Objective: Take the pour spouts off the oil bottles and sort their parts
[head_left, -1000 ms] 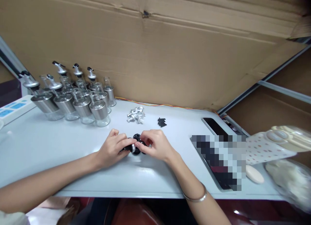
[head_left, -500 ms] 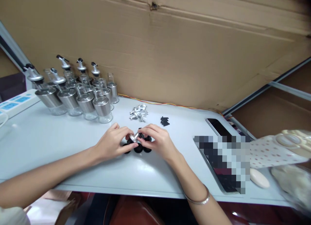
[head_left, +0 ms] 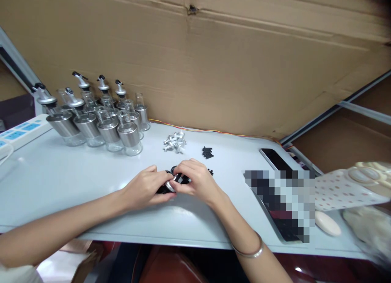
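Observation:
Between the fingertips of both hands is a silver pourer spout (head_left: 170,186), its flange tilted over black parts. My left hand (head_left: 148,187) pinches it from the left, thumb below and forefinger above. From the other side my right hand (head_left: 197,181) closes its thumb and fingers on the same piece. Black stoppers (head_left: 161,189) lie under and around the fingers, mostly hidden. Beyond the hands sit a pile of silver spouts (head_left: 174,142) and a small heap of black flip caps (head_left: 207,152).
Glass bottles with steel sleeves (head_left: 130,135) stand at the back left, several topped with pourers (head_left: 77,105). A power strip (head_left: 24,132) lies at the left edge. On the right are a phone (head_left: 276,160), a blurred-out flat item (head_left: 277,209) and a pale oval object (head_left: 327,223).
The spout has tipped over, and my hands have drawn closer around it. Some black parts now show to the right of my right hand. The view has shifted slightly.

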`<state>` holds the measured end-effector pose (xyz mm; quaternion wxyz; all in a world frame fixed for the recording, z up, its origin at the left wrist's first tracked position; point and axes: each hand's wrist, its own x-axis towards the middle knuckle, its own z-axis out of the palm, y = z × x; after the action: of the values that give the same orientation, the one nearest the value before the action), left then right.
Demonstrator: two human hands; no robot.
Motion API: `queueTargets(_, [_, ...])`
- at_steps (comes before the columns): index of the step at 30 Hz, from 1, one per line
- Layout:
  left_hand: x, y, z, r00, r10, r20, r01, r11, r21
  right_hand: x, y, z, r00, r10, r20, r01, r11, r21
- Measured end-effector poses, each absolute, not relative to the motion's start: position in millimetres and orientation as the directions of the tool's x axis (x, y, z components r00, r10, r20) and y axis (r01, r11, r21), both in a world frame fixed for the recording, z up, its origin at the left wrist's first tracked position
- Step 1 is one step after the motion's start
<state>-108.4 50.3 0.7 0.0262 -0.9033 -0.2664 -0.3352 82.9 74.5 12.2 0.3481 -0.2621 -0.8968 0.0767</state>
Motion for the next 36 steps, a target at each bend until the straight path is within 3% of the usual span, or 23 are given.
queueTargets(6, [-110.2, 51.1, 2.0, 0.644, 0.383, 0.662, 0.455, -0.888, 0.07, 81.2, 71.4, 15.1, -0.606, 0.55, 0.575, 0.458, 0.832, -0.312])
queueTargets(10, [-108.4, 50.2, 3.8, 0.642, 0.337, 0.689, 0.43, -0.902, 0.04, 78.3, 69.3, 13.6, -0.636, 0.522, 0.569, 0.488, 0.843, -0.227])
queueTargets(17, [-106.7, 48.1, 0.0, 0.627, 0.352, 0.695, 0.377, -0.918, 0.125, 77.8, 70.4, 9.9, -0.683, 0.449, 0.577, 0.527, 0.849, -0.036])
queueTargets(22, [-106.6, 44.9, 2.2, 0.618, 0.402, 0.676, 0.377, -0.906, 0.195, 79.6, 71.1, 8.2, -0.732, 0.438, 0.522, 0.531, 0.847, 0.033])
queueTargets(36, [-108.4, 47.6, 2.7, 0.634, 0.426, 0.645, 0.371, -0.9, 0.229, 80.3, 71.5, 3.3, -0.717, 0.46, 0.524, 0.534, 0.845, -0.012])
